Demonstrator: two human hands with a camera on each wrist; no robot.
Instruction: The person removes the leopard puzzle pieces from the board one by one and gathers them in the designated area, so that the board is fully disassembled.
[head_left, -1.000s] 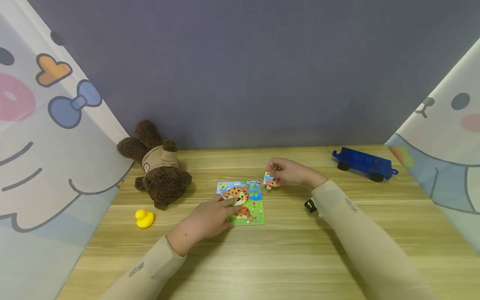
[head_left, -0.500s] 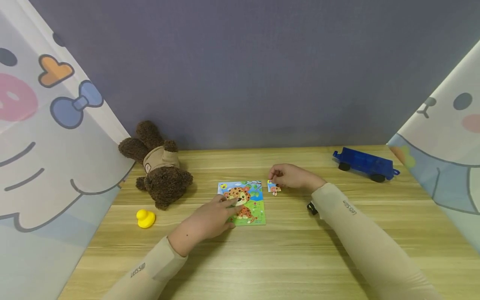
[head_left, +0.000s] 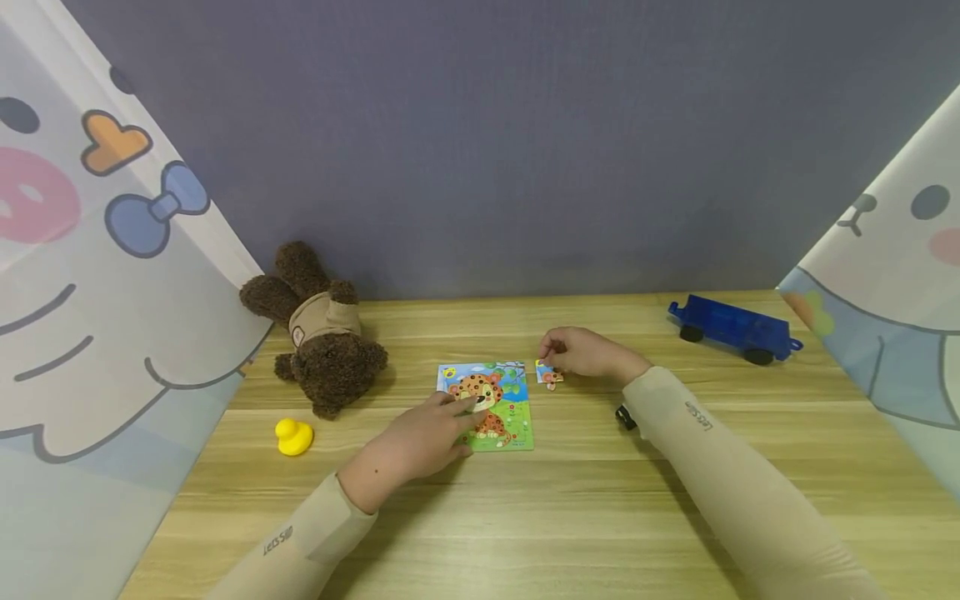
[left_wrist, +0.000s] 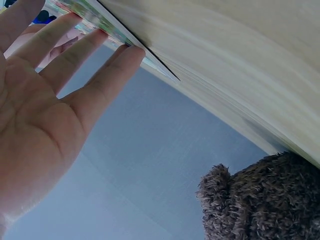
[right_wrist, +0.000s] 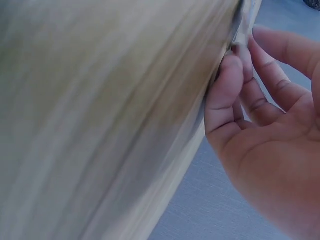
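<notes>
A square jigsaw puzzle (head_left: 517, 425) with a spotted leopard cub on blue and green lies on the table. My left hand (head_left: 420, 437) rests its spread fingers on the puzzle's left and middle parts, covering some of the picture. The left wrist view shows those fingers nearly straight against the board (left_wrist: 117, 31). Just right of the puzzle's top corner, a small puzzle piece (head_left: 551, 377) lies at table level. My right hand (head_left: 585, 353) has curled fingers on the upper right of this piece and hides part of it. Its fingertips meet at the table in the right wrist view.
A brown teddy bear (head_left: 335, 371) lies at the left, with a yellow rubber duck (head_left: 294, 437) in front of it. The blue toy wagon (head_left: 735, 325) stands at the back right. A small black object (head_left: 625, 417) is partly under my right sleeve.
My right hand has lowered slightly, and the puzzle piece it held tilted now lies flatter on the table, a little further right. My left hand has stayed on the puzzle.
</notes>
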